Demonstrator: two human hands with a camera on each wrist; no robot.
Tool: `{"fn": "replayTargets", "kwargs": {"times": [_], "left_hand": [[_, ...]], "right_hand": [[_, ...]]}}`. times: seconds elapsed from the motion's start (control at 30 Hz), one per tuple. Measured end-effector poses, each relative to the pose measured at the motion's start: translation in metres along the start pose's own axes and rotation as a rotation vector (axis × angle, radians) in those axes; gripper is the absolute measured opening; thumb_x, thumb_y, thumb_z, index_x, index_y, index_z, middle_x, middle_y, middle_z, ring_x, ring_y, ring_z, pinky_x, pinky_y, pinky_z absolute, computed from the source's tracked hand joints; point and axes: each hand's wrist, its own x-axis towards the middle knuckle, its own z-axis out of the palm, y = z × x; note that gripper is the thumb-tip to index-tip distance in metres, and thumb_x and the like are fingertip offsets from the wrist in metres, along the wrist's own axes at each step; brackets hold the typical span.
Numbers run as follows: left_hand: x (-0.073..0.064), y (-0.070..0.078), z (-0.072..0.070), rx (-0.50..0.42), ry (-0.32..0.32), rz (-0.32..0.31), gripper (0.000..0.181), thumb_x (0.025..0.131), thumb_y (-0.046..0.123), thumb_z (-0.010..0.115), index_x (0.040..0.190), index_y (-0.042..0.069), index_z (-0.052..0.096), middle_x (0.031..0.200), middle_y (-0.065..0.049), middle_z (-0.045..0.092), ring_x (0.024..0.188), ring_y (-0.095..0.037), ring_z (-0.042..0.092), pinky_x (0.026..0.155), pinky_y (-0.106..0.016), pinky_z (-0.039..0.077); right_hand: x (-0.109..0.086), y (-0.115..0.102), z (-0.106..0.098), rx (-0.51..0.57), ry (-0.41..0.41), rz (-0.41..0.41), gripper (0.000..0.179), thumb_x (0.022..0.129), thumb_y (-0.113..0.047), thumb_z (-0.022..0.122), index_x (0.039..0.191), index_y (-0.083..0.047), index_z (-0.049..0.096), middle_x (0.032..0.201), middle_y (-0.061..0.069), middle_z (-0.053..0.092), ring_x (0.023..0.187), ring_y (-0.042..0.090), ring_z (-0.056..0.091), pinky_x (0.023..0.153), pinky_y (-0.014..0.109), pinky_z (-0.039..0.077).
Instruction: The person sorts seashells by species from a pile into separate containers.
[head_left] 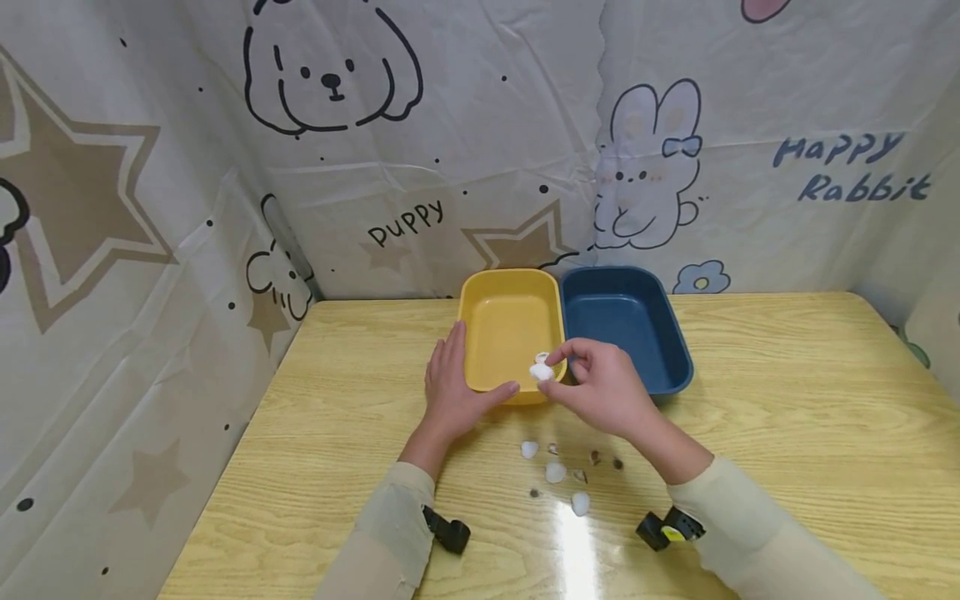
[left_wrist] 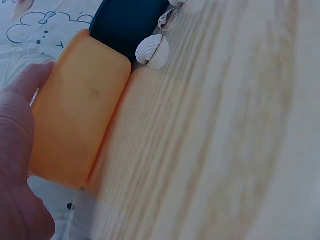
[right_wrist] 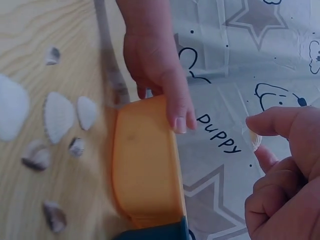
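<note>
Over the front right corner of the yellow bin (head_left: 504, 321), my right hand (head_left: 600, 385) pinches a small white seashell (head_left: 542, 371) between thumb and forefinger. The held seashell (right_wrist: 255, 140) shows edge-on in the right wrist view. A second pale shape appears just behind it in the head view; whether it is held or lies in the bin I cannot tell. My left hand (head_left: 455, 390) rests against the bin's front left corner, its fingers straight along the left side and its thumb at the front rim. The bin's front wall (left_wrist: 82, 110) faces the left wrist view.
A dark blue bin (head_left: 618, 321) stands right beside the yellow one. Several loose seashells lie on the wooden table in front of them, among them a white ribbed shell (head_left: 555, 472) and a small dark shell (head_left: 618, 464). A printed cloth (head_left: 517, 158) hangs behind the table.
</note>
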Motion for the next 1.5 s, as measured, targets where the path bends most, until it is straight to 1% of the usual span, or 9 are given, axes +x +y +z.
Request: {"fn": "replayTargets", "kwargs": {"times": [0.17,0.37,0.47,0.6,0.77,0.93,1.07,1.2,1.5], "left_hand": [[0.000,0.000,0.001,0.001,-0.005,-0.004,0.125,0.072,0.067,0.077,0.162,0.022,0.005,0.166,0.004,0.009,0.149,-0.033,0.006,0.116,-0.053,0.007],[0.000,0.000,0.001,0.006,-0.007,0.001,0.124,0.073,0.068,0.076,0.162,0.022,0.004,0.166,0.005,0.008,0.149,-0.032,0.005,0.116,-0.053,0.006],[0.000,0.000,0.001,0.008,-0.006,0.001,0.124,0.073,0.068,0.075,0.162,0.022,0.003,0.166,0.004,0.008,0.149,-0.034,0.006,0.116,-0.054,0.006],[0.000,0.000,0.000,0.008,-0.011,-0.012,0.123,0.073,0.068,0.075,0.162,0.022,0.003,0.166,0.005,0.007,0.149,-0.033,0.006,0.116,-0.053,0.006],[0.000,0.001,0.000,0.015,-0.024,-0.016,0.124,0.073,0.070,0.074,0.162,0.023,0.002,0.166,0.006,0.006,0.149,-0.031,0.004,0.116,-0.051,0.006],[0.001,0.000,0.000,0.015,-0.009,0.000,0.124,0.073,0.069,0.075,0.162,0.021,0.004,0.166,0.004,0.009,0.149,-0.035,0.007,0.116,-0.053,0.007],[0.001,0.000,0.000,0.007,-0.007,-0.003,0.124,0.073,0.069,0.075,0.162,0.021,0.004,0.166,0.004,0.010,0.149,-0.035,0.007,0.116,-0.053,0.007],[0.001,0.001,0.001,0.009,-0.013,-0.009,0.125,0.072,0.070,0.075,0.162,0.022,0.003,0.166,0.005,0.009,0.149,-0.035,0.007,0.116,-0.053,0.007],[0.002,0.001,0.000,0.020,-0.010,-0.003,0.124,0.072,0.069,0.075,0.162,0.020,0.005,0.166,0.006,0.009,0.149,-0.034,0.007,0.116,-0.053,0.007]], "right_hand": [[0.011,-0.006,0.002,0.024,0.025,-0.014,0.021,0.082,-0.019,0.082,0.097,-0.010,0.070,0.051,-0.002,0.033,0.042,0.018,0.033,0.043,0.028,0.023],[0.022,-0.010,0.007,0.062,0.049,0.016,0.024,0.083,-0.022,0.083,0.099,-0.009,0.070,0.052,0.001,0.036,0.044,0.022,0.036,0.042,0.029,0.023],[0.027,-0.011,0.009,0.082,0.063,0.026,0.024,0.083,-0.022,0.083,0.100,-0.010,0.070,0.052,0.002,0.035,0.043,0.021,0.035,0.042,0.028,0.023],[0.034,-0.010,0.011,0.112,0.089,0.031,0.026,0.083,-0.021,0.082,0.102,-0.009,0.069,0.052,0.002,0.034,0.042,0.020,0.033,0.041,0.027,0.022],[0.044,-0.007,0.015,0.113,0.135,0.041,0.028,0.083,-0.022,0.082,0.103,-0.008,0.069,0.051,0.002,0.035,0.040,0.019,0.033,0.040,0.026,0.023],[0.057,-0.001,0.020,0.109,0.187,0.039,0.026,0.083,-0.023,0.082,0.101,-0.010,0.069,0.051,0.001,0.034,0.038,0.017,0.031,0.039,0.025,0.023],[0.066,0.004,0.023,0.113,0.209,0.054,0.026,0.085,-0.024,0.081,0.103,-0.011,0.069,0.051,0.001,0.034,0.038,0.017,0.031,0.039,0.025,0.023],[0.071,0.009,0.027,0.119,0.228,0.084,0.026,0.085,-0.025,0.081,0.104,-0.011,0.069,0.052,0.003,0.035,0.039,0.019,0.033,0.039,0.025,0.023],[0.083,0.021,0.035,0.104,0.275,0.111,0.027,0.086,-0.026,0.079,0.105,-0.011,0.069,0.054,0.003,0.036,0.042,0.019,0.033,0.040,0.026,0.024]]}}
